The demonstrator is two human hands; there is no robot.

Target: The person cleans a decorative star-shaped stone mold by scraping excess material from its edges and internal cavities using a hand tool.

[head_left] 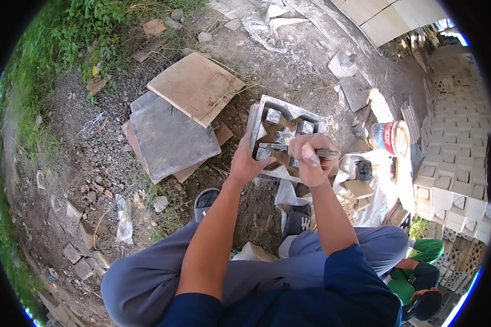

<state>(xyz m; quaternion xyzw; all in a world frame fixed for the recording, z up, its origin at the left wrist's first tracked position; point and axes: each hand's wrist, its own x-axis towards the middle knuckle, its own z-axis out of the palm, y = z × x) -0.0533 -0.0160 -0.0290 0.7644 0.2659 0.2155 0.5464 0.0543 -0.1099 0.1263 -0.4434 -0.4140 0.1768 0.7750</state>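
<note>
In front of me is a square grey metal mold (pixel 285 115), tilted in view, with a star-shaped piece and several small blocks inside and brown material between them. My left hand (pixel 246 162) grips its left side, the thumb reaching over the rim and the fingers partly hidden behind the wall. Over the mold's lower right part, my right hand (pixel 312 159) is closed in a fist around a grey metal tool (pixel 327 154). One end of the tool sticks out to the right of the fist; a narrow, flat part shows to the left, over the mold. Its exact kind is unclear.
Left of the mold lies a stack of boards, a tan one (pixel 196 84) over a dark grey one (pixel 174 136). A paint bucket (pixel 390 138) stands at right, before stacked pale blocks (pixel 453 158). Another person (pixel 420 278) in green is at lower right. Gravel and plants cover the left.
</note>
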